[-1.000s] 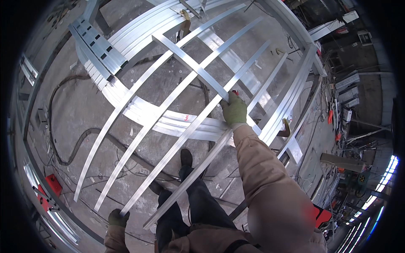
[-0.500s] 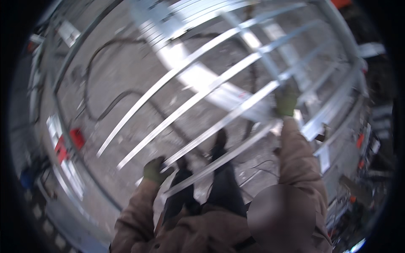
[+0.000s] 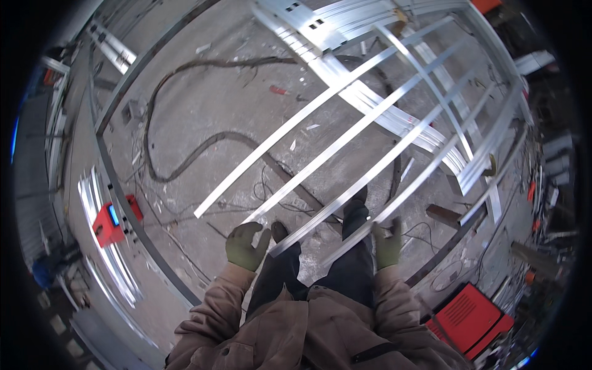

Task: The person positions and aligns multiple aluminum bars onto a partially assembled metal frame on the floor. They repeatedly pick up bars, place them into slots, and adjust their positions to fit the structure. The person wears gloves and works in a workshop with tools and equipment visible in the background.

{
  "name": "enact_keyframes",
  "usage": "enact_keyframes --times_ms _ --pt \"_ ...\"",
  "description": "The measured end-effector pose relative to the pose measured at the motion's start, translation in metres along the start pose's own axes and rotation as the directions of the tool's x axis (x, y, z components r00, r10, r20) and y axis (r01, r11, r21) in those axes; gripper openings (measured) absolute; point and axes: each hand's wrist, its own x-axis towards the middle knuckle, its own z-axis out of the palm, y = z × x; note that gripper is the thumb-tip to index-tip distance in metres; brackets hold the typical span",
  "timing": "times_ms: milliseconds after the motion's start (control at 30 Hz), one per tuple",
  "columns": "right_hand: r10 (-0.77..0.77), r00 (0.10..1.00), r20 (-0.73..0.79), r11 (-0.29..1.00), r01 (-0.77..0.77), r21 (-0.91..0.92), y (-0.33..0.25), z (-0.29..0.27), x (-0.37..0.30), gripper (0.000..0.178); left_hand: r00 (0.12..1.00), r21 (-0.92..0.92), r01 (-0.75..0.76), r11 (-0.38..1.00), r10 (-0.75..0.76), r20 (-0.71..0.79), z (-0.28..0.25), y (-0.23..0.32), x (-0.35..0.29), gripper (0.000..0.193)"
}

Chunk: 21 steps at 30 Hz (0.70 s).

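The long, thin silver metal bars (image 3: 308,227) are smooth, and they go very shiny where the light hits. The wide silver metal strip with ridges (image 3: 394,120) is glossy too. From where I stand, the green cloth gloves (image 3: 245,248) look dull, just like the brown cloth jacket (image 3: 271,336). The grey floor (image 3: 209,111) looks rough and matt, not shiny.

Gloved left hand (image 3: 248,248), gloved right hand (image 3: 388,245), silver bars (image 3: 313,165)
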Motion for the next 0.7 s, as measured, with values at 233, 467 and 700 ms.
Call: enact_keyframes --times_ms 233,467,700 --pt "0.323 0.918 0.231 0.824 -0.393 0.409 -0.004 0.079 -0.123 0.085 0.998 0.201 -0.055 0.978 0.055 0.003 -0.013 -0.077 0.085 0.072" --pt "0.445 0.842 0.305 0.708 -0.539 0.455 -0.029 0.109 -0.148 0.062 0.885 0.15 0.326 0.933 -0.357 0.298 0.01 -0.137 0.143 0.103" --pt "0.618 0.745 0.251 0.371 -0.558 0.742 -0.003 0.152 -0.144 0.045 0.755 0.231 0.333 0.914 -0.405 0.516 0.026 -0.167 0.189 0.052"
